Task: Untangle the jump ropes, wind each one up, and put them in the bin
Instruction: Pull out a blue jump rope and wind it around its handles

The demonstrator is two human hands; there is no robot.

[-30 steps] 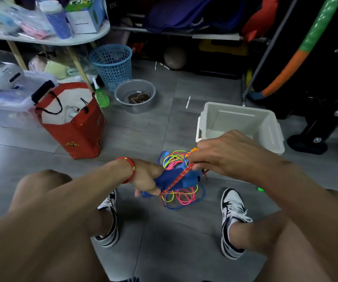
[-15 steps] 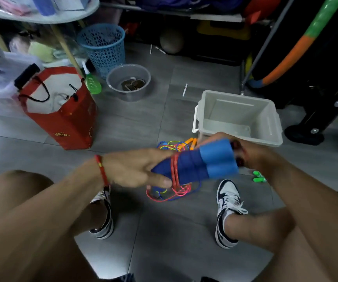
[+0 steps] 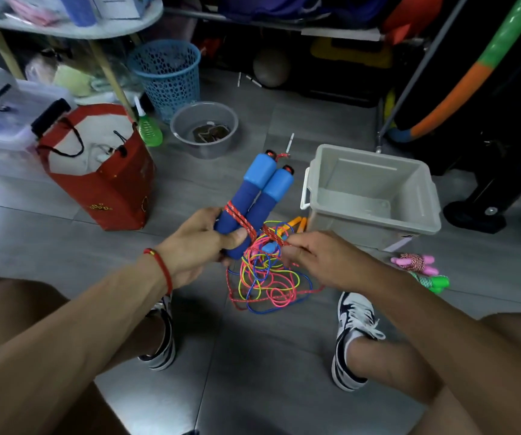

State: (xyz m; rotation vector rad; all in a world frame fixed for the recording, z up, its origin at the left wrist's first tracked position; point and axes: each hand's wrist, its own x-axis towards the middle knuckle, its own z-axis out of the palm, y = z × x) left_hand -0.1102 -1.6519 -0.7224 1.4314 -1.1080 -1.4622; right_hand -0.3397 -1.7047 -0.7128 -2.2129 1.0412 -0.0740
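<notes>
The left hand (image 3: 199,243) grips the two blue jump-rope handles (image 3: 254,202) side by side, fingers and thumb curled round their lower ends. Their long axis tilts toward one o'clock, caps up. Red braided cord (image 3: 240,219) wraps them. The right hand (image 3: 318,259) pinches that cord at three o'clock of the handles. Below lies the tangled rope pile (image 3: 265,284) on the floor. The grey bin (image 3: 375,196) stands open at two o'clock, near the handles' caps.

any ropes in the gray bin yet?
No: the gray bin shows only its bare floor; the tangle lies on the tiles.
</notes>
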